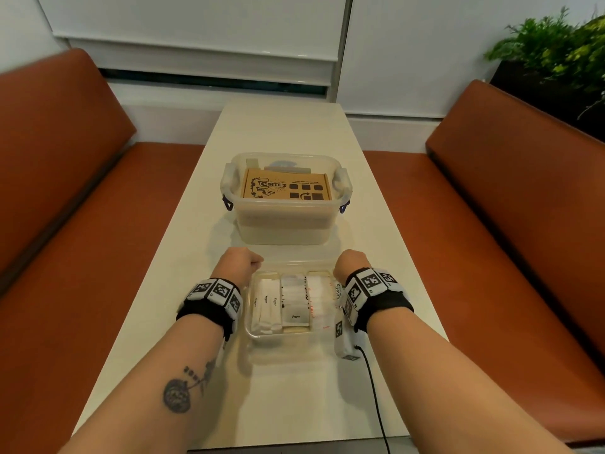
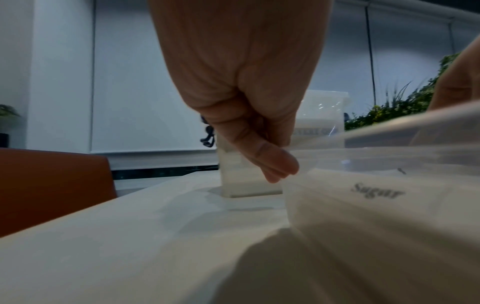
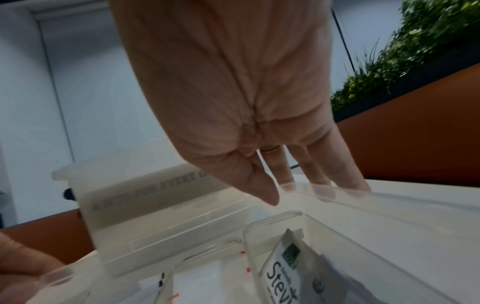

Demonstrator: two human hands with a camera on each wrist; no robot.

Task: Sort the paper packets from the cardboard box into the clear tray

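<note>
The left hand (image 1: 240, 262) nips the clear tray (image 1: 250, 332) at its far-left corner with curled fingers. The right hand (image 1: 352, 262) clamps the far-right wall, thumb inside and fingers outside. The sugar packets (image 1: 268, 306) and Stevia packet (image 1: 338, 290) lie just wrist-side of the fingertips, the cardboard box (image 1: 284, 188) well beyond them. The step seems to be shifting the tray: move both corners evenly and keep it flat, so no packet tips over.

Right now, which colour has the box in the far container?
The box is brown with black print; head view best.
</note>
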